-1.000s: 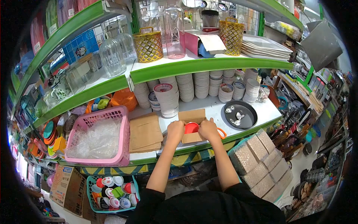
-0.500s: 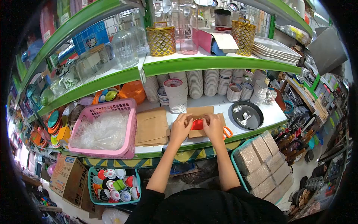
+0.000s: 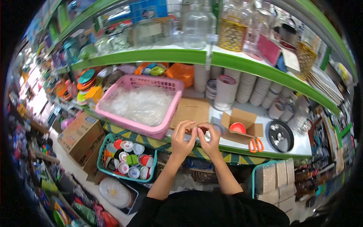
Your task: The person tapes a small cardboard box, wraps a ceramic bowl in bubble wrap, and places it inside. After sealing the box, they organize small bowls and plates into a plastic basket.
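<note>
My left hand (image 3: 184, 138) and my right hand (image 3: 209, 140) are raised close together in front of the table's edge, thumbs almost touching. The fingers of both are curled to the tips, and anything between them is too small or hidden to make out. Just behind lies flattened cardboard (image 3: 193, 109). To the right of my hands stands an open cardboard box (image 3: 249, 118), flaps up, with a round red item (image 3: 238, 127) inside. Orange-handled scissors (image 3: 256, 145) lie beside the box at the front.
Left of the cardboard sits a pink basket (image 3: 163, 128) of clear plastic wrap. A black round pan (image 3: 280, 136) holds crumpled foil-like pieces. Stacked bowls (image 3: 226, 94) line the back under a green-edged shelf (image 3: 249, 66). A teal basket of cups (image 3: 101, 166) and a bin of bubble-wrapped packs (image 3: 270, 179) stand below.
My view has swung left. Both hands have come out of the box, leaving the red item inside, and are now drawn together to its left, nearer my body.
</note>
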The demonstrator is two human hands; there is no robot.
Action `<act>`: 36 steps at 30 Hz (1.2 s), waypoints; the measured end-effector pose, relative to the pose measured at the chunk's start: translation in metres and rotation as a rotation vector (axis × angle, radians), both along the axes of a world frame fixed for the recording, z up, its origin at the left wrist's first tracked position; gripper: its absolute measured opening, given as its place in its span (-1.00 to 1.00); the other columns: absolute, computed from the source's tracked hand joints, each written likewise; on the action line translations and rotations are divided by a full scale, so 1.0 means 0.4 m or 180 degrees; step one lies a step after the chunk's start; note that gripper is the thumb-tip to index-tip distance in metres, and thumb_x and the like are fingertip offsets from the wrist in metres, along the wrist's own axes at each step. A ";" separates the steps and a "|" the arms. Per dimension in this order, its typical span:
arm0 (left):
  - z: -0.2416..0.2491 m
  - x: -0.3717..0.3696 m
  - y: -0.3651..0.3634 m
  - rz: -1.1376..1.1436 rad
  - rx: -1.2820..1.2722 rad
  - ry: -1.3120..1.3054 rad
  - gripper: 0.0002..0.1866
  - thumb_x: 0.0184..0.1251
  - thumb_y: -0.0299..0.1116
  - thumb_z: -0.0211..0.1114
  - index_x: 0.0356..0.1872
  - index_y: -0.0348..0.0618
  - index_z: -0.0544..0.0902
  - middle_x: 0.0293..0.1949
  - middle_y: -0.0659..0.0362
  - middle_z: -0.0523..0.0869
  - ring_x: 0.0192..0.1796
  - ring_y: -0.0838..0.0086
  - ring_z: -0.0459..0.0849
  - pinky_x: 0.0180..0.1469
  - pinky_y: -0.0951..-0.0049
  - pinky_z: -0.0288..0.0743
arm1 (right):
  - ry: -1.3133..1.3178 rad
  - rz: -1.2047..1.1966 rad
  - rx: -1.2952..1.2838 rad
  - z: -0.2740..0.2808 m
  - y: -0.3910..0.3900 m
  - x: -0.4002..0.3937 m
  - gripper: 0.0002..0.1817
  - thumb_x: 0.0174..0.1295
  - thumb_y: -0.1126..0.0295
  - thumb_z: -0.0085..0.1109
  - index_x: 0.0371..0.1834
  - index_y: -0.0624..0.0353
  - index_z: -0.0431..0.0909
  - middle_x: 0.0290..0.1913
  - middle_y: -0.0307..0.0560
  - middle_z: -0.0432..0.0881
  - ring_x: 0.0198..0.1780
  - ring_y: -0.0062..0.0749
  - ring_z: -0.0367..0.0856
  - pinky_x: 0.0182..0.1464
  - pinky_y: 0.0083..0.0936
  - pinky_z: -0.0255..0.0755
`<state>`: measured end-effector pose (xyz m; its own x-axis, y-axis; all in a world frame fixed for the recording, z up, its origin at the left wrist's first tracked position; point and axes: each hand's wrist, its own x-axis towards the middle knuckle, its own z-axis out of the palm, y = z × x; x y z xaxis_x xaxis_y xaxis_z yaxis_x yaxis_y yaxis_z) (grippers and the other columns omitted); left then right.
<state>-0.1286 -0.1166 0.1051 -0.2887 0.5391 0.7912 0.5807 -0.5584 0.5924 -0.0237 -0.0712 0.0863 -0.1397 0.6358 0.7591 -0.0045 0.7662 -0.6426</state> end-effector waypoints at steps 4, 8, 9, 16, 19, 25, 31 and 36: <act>-0.019 -0.087 -0.075 0.0637 0.0139 -0.0252 -0.82 0.14 -0.63 0.23 -0.20 -0.31 0.60 -0.25 0.09 0.62 -0.42 0.50 0.57 -0.31 0.52 0.44 | -0.0052 0.0583 -0.0040 -0.013 -0.062 -0.123 -0.90 0.15 0.61 0.16 -0.26 0.29 0.52 -0.45 -0.10 0.53 -0.50 -0.50 0.43 -0.45 -0.60 0.32; -0.072 -0.178 -0.147 0.1380 0.0024 -0.0303 -0.84 0.12 -0.65 0.23 -0.24 -0.30 0.59 -0.32 0.12 0.59 -0.43 0.53 0.52 -0.30 0.53 0.40 | -0.0476 0.1253 -0.0340 -0.081 -0.112 -0.240 -0.76 0.08 0.58 0.21 -0.15 0.27 0.52 -0.47 -0.08 0.51 -0.50 -0.45 0.45 -0.45 -0.57 0.33; -0.091 -0.199 -0.164 0.1489 -0.0063 -0.0426 -0.84 0.13 -0.65 0.23 -0.24 -0.29 0.59 -0.34 0.14 0.58 -0.43 0.54 0.51 -0.31 0.54 0.39 | -0.0455 0.1376 -0.0232 -0.110 -0.119 -0.273 -0.69 0.04 0.56 0.23 -0.10 0.26 0.50 -0.47 -0.07 0.50 -0.51 -0.42 0.46 -0.45 -0.54 0.34; -0.310 -0.319 -0.268 0.2151 -0.0541 -0.0997 -0.86 0.19 -0.58 0.22 -0.22 -0.24 0.58 -0.36 0.15 0.56 -0.45 0.50 0.56 -0.38 0.50 0.40 | -0.1254 0.2079 -0.0588 -0.286 -0.169 -0.427 -0.68 0.06 0.58 0.21 -0.07 0.20 0.50 -0.50 -0.17 0.54 -0.52 -0.54 0.49 -0.49 -0.62 0.32; -0.413 -0.351 -0.305 0.2306 -0.0787 -0.1403 -0.85 0.21 -0.56 0.23 -0.19 -0.25 0.57 -0.29 0.18 0.59 -0.36 0.55 0.58 -0.31 0.55 0.45 | -0.1638 0.2273 -0.0767 -0.389 -0.169 -0.484 -0.70 0.10 0.51 0.22 -0.07 0.18 0.49 -0.46 -0.08 0.55 -0.49 -0.38 0.54 -0.43 -0.49 0.39; -0.646 -0.415 -0.368 0.2275 -0.1503 -0.2155 -0.77 0.21 -0.47 0.24 -0.10 -0.25 0.57 -0.19 0.12 0.64 -0.28 0.45 0.63 -0.25 0.48 0.51 | -0.2067 0.2373 -0.1218 -0.585 -0.143 -0.568 -0.82 0.14 0.49 0.17 -0.19 0.26 0.51 -0.37 0.03 0.61 -0.34 -0.15 0.62 -0.26 -0.34 0.48; -0.895 -0.469 -0.368 0.2056 -0.2082 -0.2463 -0.60 0.22 -0.39 0.24 0.07 -0.33 0.52 -0.02 0.00 0.64 0.02 0.29 0.64 0.02 0.35 0.51 | -0.2490 0.2249 -0.0637 -0.725 -0.108 -0.645 -0.82 0.17 0.50 0.11 -0.18 0.31 0.52 -0.20 0.14 0.60 -0.14 0.02 0.59 -0.13 -0.27 0.47; -0.968 -0.492 -0.337 0.2311 -0.2385 -0.2130 -0.53 0.15 -0.25 0.29 0.05 -0.32 0.53 -0.04 -0.14 0.61 0.05 0.05 0.58 0.12 0.23 0.41 | -0.3229 0.2233 -0.0573 -0.802 -0.094 -0.709 -0.78 0.16 0.45 0.07 -0.18 0.33 0.53 -0.12 0.20 0.57 -0.06 0.10 0.55 -0.03 -0.13 0.44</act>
